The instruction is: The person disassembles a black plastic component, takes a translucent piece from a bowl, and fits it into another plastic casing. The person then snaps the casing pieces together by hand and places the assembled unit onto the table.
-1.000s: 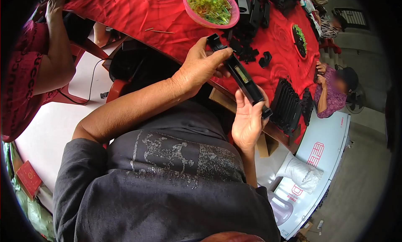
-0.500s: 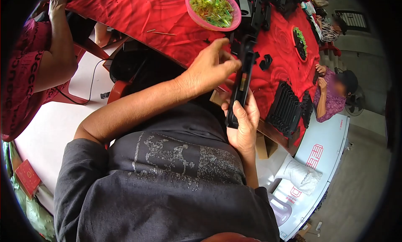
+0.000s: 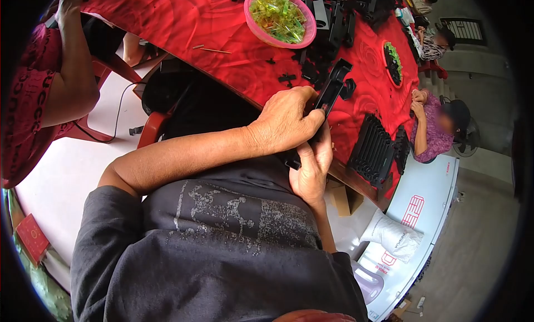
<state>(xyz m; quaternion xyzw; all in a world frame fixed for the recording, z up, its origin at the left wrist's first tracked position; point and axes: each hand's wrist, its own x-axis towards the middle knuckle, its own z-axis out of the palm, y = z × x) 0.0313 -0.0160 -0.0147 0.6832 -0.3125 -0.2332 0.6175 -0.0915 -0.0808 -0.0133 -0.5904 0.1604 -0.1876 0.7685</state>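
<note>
Left hand [image 3: 288,117] and right hand [image 3: 310,176] are together, both clamped on a black casing [image 3: 332,87], held tilted before the body near the table [image 3: 172,22] edge. Judged light, stiff, smooth, perhaps slippery; thin walls may crack. Advised hold: long outer sides, clear of the hollow.

Your left hand [image 3: 288,119] has its thumb on a long black part [image 3: 333,89]. Your right hand [image 3: 310,174] holds the same part near the end close to you. The far end points away from you, over the red counter [image 3: 167,22]. A pink basket [image 3: 293,44] there holds shiny yellow-green bits [image 3: 276,15].
</note>
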